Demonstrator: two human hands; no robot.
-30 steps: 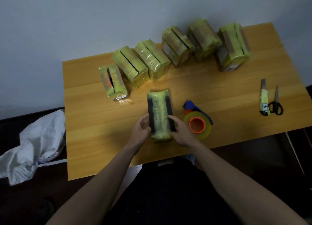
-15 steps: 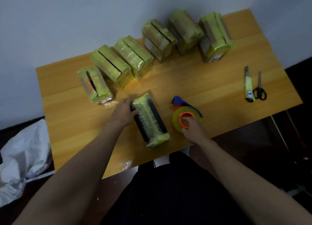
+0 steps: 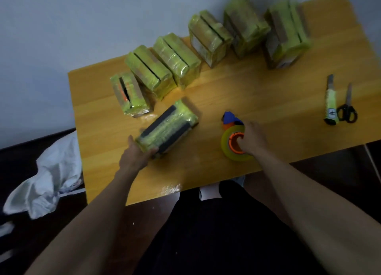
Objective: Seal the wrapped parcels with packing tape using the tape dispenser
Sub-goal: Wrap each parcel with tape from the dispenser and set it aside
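A parcel wrapped in yellow-green film with two dark strips lies at an angle on the wooden table. My left hand grips its near end. To the right sits the tape dispenser, a yellowish roll on an orange core with a blue handle behind it. My right hand holds it, with the fingers curled into the orange core. Several more yellow-green wrapped parcels stand in a row along the back of the table.
A utility knife and black-handled scissors lie near the table's right edge. A crumpled white cloth or bag lies left of the table, below its level. The wall rises right behind the row of parcels.
My left hand slid from the parcel's far end to its near end, and the parcel swung to point up-right. My right hand, which left the parcel earlier, pushed deeper into the dispenser's core.
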